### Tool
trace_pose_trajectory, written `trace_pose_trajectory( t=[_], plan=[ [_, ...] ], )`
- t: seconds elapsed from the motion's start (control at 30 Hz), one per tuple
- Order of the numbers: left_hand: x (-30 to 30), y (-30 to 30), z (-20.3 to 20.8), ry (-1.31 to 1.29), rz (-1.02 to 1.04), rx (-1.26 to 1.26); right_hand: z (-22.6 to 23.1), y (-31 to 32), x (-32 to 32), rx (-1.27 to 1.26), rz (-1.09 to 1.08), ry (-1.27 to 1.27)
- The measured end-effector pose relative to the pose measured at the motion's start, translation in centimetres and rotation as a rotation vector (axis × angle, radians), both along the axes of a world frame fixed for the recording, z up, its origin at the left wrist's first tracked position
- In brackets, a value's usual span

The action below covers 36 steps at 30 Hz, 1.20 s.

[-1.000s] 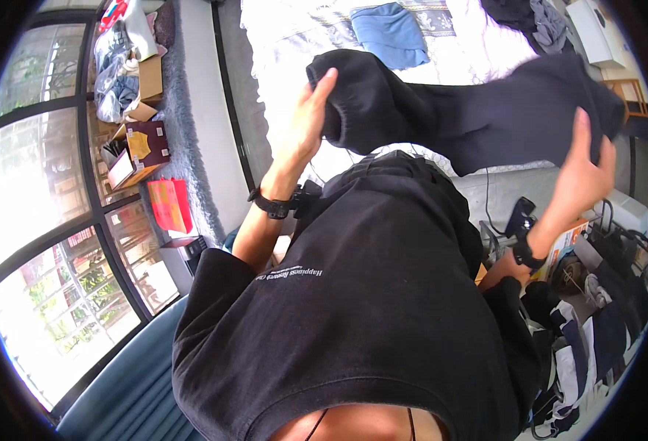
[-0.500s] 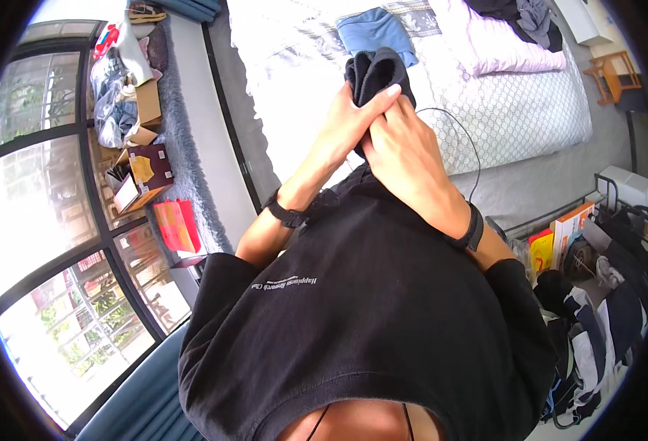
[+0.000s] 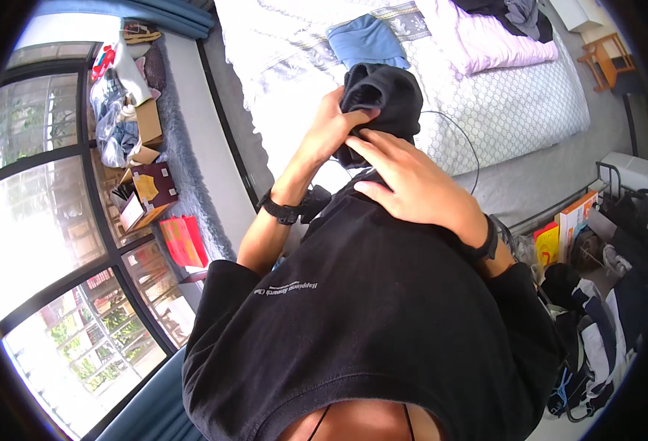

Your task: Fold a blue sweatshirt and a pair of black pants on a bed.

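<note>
A bundle of black folded cloth [image 3: 394, 95], its kind not clear, is held up in front of my chest over the bed's near side. My left hand [image 3: 325, 132] grips it from the left, thumb across the front and the other fingers mostly hidden behind. Against the bundle's lower edge lies my right hand [image 3: 416, 180], fingers stretched out and thumb apart. Each wrist wears a black band. Just beyond the bundle, a folded blue cloth [image 3: 368, 42] rests on the bed.
The bed [image 3: 507, 110] has a white patterned cover, a pink quilt [image 3: 478, 40] and dark clothes. A thin black cable [image 3: 463, 132] curves down its side. Boxes and bags line the window ledge at left. Clothes [image 3: 596, 331] hang at lower right; a wooden chair [image 3: 607, 62] stands far right.
The black bundle has come lower and turned, showing a wider rolled face. My right hand has slid off its grip and opened flat; my left hand still holds on.
</note>
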<state>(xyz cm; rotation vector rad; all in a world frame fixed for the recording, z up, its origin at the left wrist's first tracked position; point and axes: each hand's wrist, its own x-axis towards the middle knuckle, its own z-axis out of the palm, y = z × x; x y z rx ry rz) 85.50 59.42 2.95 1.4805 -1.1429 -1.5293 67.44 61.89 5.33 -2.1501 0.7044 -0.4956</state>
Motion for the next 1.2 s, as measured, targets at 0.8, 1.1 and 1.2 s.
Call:
trace_pose_trajectory(
  t=[0.8, 1.1, 1.2],
  plan=[
    [8.9, 8.2, 4.4, 1.021, 0.423, -0.375, -13.8, -6.5, -8.3, 1.465, -0.528, -0.743],
    [13.3, 9.0, -4.6, 0.593, 0.716, 0.055, -10.2, -7.9, -11.5, 1.073, -0.655, -0.395],
    [11.4, 9.6, -6.5, 0.17, 0.637, 0.285, -10.9, -7.4, -11.5, 0.985, -0.577, -0.224]
  ],
)
